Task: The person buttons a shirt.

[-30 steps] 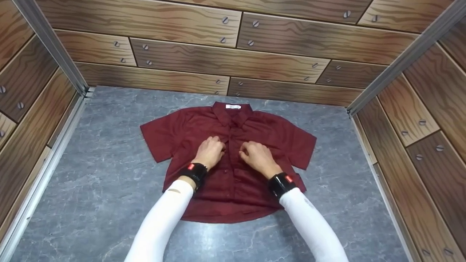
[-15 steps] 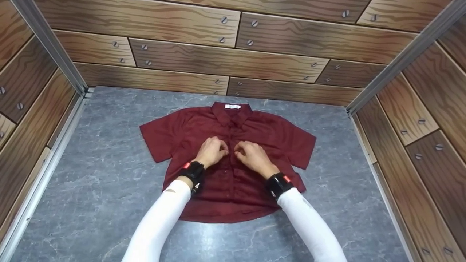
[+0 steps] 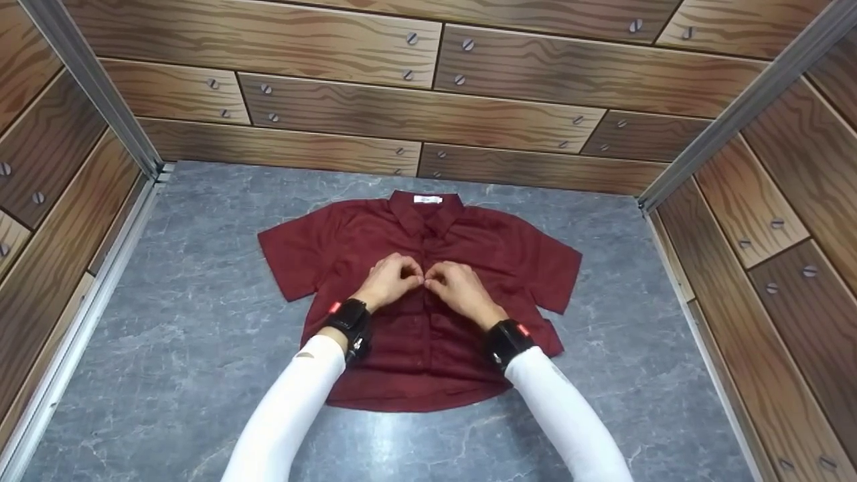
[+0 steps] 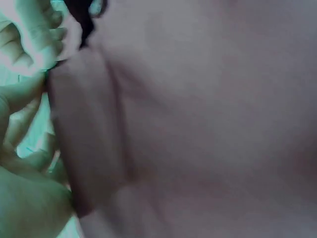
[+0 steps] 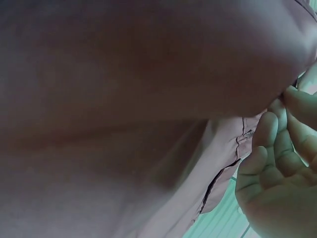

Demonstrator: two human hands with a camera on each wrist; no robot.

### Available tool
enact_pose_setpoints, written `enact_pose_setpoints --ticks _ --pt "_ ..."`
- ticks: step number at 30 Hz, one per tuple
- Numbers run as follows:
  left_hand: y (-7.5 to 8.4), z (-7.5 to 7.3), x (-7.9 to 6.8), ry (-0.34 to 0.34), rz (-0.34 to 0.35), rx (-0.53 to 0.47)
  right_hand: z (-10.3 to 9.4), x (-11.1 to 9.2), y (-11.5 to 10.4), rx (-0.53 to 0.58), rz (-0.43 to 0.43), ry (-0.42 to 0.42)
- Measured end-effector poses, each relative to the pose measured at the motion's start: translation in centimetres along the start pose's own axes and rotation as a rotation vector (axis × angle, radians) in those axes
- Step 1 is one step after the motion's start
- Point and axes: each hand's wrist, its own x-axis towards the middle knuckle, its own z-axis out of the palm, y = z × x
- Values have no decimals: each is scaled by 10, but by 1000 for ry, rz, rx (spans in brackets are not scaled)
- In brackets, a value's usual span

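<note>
A dark red short-sleeved button-up shirt [image 3: 428,348] lies front side up, collar at the far end and sleeves spread. Over the middle of its chest, the left hand [image 3: 388,281] pinches the front edge between thumb and index finger. Directly opposite, the right hand [image 3: 462,288] pinches at the same spot, and the fingertips of both hands meet. In the left wrist view, the front strip of the shirt [image 4: 84,134] hangs raised beside the fingers. The right wrist view has fingers [image 5: 299,106] gripping at the cloth's edge. The button itself is hidden.
The shirt lies on a grey marbled tabletop [image 3: 167,321]. Wood-patterned panels [image 3: 335,107] stand at the back and on both sides, joined by metal corner rails [image 3: 100,87]. Each wrist wears a black strap [image 3: 510,341] below a white sleeve [image 3: 569,408].
The two hands have drawn together from a small gap until their fingertips meet at the shirt's front edge. The rest of the shirt lies nearly the same.
</note>
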Motion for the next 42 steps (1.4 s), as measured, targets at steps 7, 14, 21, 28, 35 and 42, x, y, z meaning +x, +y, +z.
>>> enact_pose_setpoints --ticks 7,14,21,28,35,42 --pt "-11 4 -3 30 54 -16 0 2 2 32 23 9" --pt "-13 5 -2 64 30 -51 2 2 2 42 17 -1" --pt "-11 7 -1 66 16 -35 3 2 -2 -41 26 23" --pt "-10 7 -1 72 -4 -36 5 1 -4 -79 46 31" --pt "-11 7 1 54 -20 -7 5 2 -3 -67 94 13" --pt "-10 5 0 8 -46 -6 7 -1 -4 -154 191 -60"
